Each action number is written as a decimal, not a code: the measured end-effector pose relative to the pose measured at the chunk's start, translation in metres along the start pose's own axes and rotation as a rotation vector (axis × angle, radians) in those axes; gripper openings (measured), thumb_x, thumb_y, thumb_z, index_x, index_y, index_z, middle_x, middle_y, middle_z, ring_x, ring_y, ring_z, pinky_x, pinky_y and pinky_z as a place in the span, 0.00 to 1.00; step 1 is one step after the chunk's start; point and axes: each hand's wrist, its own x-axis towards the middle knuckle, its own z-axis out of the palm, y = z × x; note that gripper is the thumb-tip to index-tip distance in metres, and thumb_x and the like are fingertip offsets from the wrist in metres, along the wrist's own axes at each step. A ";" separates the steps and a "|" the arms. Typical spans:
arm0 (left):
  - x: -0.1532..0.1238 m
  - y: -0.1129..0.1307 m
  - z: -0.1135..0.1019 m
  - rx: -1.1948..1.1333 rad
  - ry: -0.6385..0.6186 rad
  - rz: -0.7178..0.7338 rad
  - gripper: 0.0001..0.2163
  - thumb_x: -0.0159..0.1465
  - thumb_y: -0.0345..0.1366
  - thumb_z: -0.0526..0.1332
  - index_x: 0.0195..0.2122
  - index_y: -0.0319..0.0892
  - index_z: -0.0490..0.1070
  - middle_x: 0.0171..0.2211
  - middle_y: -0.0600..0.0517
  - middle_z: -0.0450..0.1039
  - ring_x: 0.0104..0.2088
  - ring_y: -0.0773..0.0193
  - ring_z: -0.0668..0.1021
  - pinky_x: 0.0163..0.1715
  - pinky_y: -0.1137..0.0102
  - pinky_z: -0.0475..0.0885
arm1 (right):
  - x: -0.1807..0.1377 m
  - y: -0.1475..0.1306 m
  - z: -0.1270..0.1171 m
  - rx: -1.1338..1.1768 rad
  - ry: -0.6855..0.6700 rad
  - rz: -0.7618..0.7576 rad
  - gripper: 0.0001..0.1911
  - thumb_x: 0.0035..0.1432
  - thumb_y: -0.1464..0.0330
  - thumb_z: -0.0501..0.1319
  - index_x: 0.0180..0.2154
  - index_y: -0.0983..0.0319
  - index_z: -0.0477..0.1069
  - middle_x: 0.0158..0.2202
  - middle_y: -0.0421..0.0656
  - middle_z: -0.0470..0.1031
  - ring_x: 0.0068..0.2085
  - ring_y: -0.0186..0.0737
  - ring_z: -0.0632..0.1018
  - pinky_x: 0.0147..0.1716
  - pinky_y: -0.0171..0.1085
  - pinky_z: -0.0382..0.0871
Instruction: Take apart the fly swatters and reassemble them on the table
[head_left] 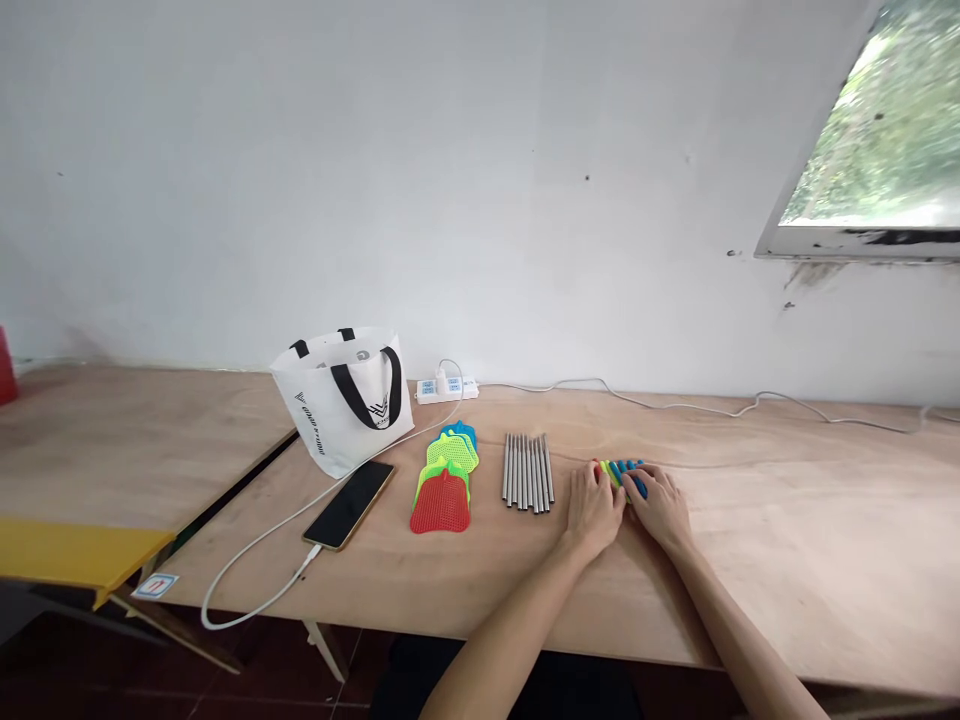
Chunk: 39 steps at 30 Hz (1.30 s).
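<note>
A row of coloured plastic handles (619,472) in red, yellow and blue lies on the wooden table, partly covered by both hands. My left hand (595,508) is curled against the row's left end, fingers closed on it. From the other side my right hand (660,506) grips the blue end. Just left of my left hand, several thin metal rods (528,475) lie side by side. Further left are overlapping mesh fly swatter heads: a red one (441,503) in front, yellow-green ones (459,453) behind, and blue (465,432) at the back.
A phone (349,506) on a white charging cable (259,538) lies left of the swatter heads. Behind it stand a white tote bag (341,400) and a power strip (448,389) by the wall. A thin cord (675,405) runs along the table's back edge.
</note>
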 end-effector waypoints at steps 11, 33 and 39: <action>-0.010 -0.014 -0.016 0.006 -0.024 -0.032 0.15 0.68 0.31 0.55 0.57 0.40 0.64 0.57 0.41 0.65 0.58 0.53 0.71 0.58 0.62 0.69 | 0.000 -0.009 -0.003 -0.127 -0.021 0.023 0.17 0.65 0.55 0.52 0.31 0.57 0.69 0.43 0.47 0.73 0.47 0.49 0.74 0.45 0.45 0.66; -0.015 -0.025 -0.010 -0.319 -0.015 0.038 0.31 0.58 0.15 0.50 0.61 0.44 0.58 0.68 0.42 0.52 0.66 0.57 0.65 0.67 0.60 0.64 | -0.004 0.027 0.013 -0.045 -0.196 -0.014 0.29 0.70 0.53 0.40 0.64 0.57 0.58 0.67 0.52 0.62 0.66 0.54 0.66 0.62 0.58 0.59; -0.005 -0.030 0.002 -0.445 0.021 0.097 0.29 0.58 0.15 0.53 0.58 0.44 0.61 0.66 0.42 0.54 0.63 0.55 0.70 0.65 0.57 0.67 | -0.005 0.031 0.022 -0.120 -0.267 -0.065 0.31 0.71 0.56 0.36 0.67 0.60 0.56 0.70 0.54 0.58 0.70 0.52 0.59 0.64 0.59 0.58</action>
